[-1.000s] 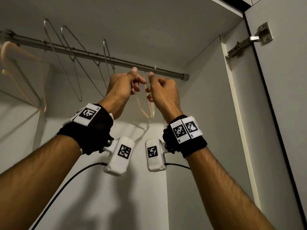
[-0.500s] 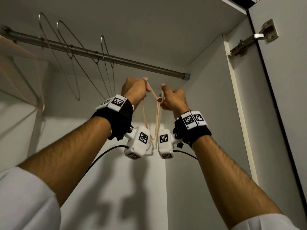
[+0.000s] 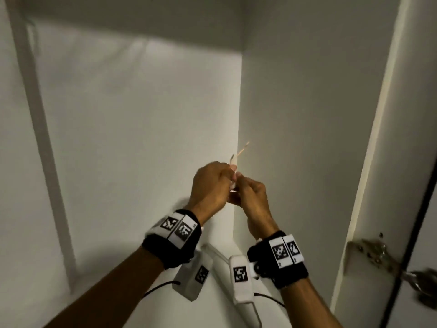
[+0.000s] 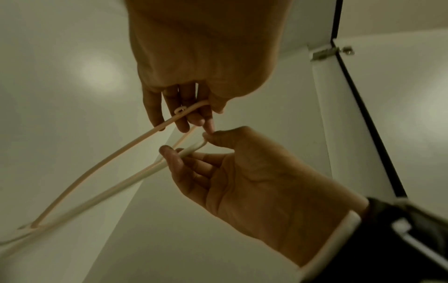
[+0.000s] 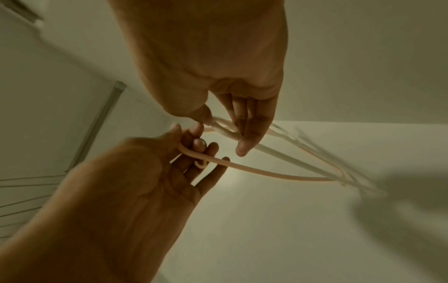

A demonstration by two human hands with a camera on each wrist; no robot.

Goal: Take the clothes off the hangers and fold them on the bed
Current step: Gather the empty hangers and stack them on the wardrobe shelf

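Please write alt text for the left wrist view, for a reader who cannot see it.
Seen from below, the left hand pinches a thin peach hanger and the right hand pinches a white hanger, close together inside a pale wardrobe. No clothes show.

Two hands work close together: the left hand [image 3: 208,185] and the right hand [image 3: 251,197]. Two plastic hangers are held, one pink hanger [image 4: 135,143] in the left and one white hanger [image 4: 135,177] in the right. There are two black wristbands [image 3: 172,237] and two white camera units [image 3: 241,280]. One metal hinge [image 3: 373,254] sits at the wardrobe's right edge. One rail [image 5: 97,122] shows; the wire hangers by it are too blurred to count.
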